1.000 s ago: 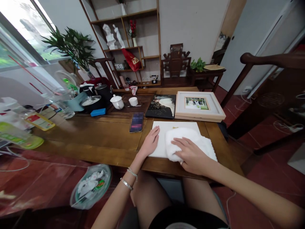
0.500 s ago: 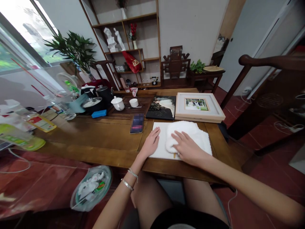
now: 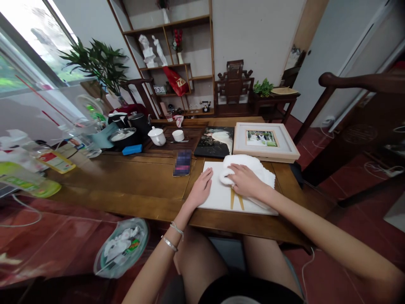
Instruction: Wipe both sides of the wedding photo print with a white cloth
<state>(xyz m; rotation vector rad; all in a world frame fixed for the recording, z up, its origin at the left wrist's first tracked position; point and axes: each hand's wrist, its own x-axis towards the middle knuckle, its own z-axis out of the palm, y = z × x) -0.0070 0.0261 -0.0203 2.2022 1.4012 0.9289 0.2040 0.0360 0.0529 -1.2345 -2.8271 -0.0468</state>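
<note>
White folded terry cloth lies on the flat white rectangular board at the wooden table's near edge. Right hand presses it, fingers spread, gripping nothing. Left hand rests flat, open, steadying the board's left edge.

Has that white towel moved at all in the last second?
Yes. The white towel under the right hand has slid away from the person, up the white board toward the framed photo, uncovering gold stripes near the board's front edge.
</note>
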